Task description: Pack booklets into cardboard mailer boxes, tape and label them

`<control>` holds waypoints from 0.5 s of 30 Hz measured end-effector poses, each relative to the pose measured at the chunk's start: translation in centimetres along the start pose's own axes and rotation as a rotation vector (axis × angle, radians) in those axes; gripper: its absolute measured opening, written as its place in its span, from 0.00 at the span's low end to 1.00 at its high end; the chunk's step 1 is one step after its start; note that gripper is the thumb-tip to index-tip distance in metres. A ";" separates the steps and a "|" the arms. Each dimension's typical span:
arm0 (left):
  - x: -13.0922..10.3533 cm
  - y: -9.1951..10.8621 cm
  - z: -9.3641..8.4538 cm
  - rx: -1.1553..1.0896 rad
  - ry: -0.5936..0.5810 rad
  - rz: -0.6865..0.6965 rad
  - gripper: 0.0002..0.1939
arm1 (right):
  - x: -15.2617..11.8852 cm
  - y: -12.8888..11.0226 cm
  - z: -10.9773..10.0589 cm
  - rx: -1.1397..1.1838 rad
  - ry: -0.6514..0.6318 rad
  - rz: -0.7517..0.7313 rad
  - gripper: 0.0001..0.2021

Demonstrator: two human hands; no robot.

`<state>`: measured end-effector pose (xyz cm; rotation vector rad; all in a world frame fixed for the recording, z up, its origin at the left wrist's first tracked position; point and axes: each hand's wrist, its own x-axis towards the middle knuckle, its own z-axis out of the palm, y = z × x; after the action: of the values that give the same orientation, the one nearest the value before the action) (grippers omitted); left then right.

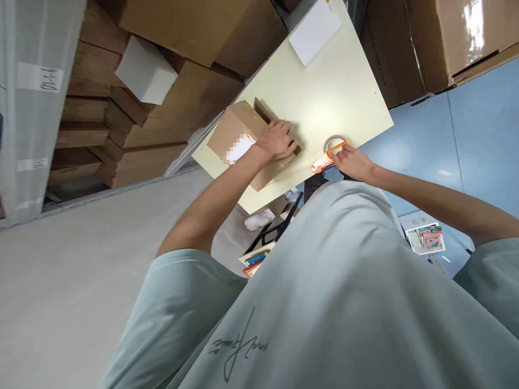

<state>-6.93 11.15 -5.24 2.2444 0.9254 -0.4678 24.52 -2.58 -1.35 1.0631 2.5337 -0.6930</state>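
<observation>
A small brown cardboard box lies on the pale table, with a white label on its side and a flap standing up at its far edge. My left hand rests over the box's open end, fingers bent against the cardboard. At the table's near edge, my right hand is closed on an orange tape dispenser with a roll of tape on it. Its fingers hide part of the handle. A thin purple-blue stick, perhaps a pen, shows beside it.
A white box sits at the far end of the table. Large cartons and shelved boxes stand on the left, with another big carton at right. A black frame stands below the table.
</observation>
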 end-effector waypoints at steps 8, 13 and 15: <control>-3.5 -0.7 -1.3 0.021 0.038 -0.108 0.21 | 0.8 2.0 -0.4 -0.059 0.093 0.039 0.23; -6.7 0.4 0.4 0.002 0.130 -0.089 0.27 | 2.0 3.1 -1.2 -0.143 0.078 0.017 0.23; -7.5 0.3 1.6 0.001 0.183 -0.129 0.28 | 2.7 3.6 -1.8 -0.189 0.031 -0.027 0.23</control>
<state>-12.01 6.23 -2.19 2.2650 1.1686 -0.3236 25.12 2.19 -2.19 0.9838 2.5839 -0.4365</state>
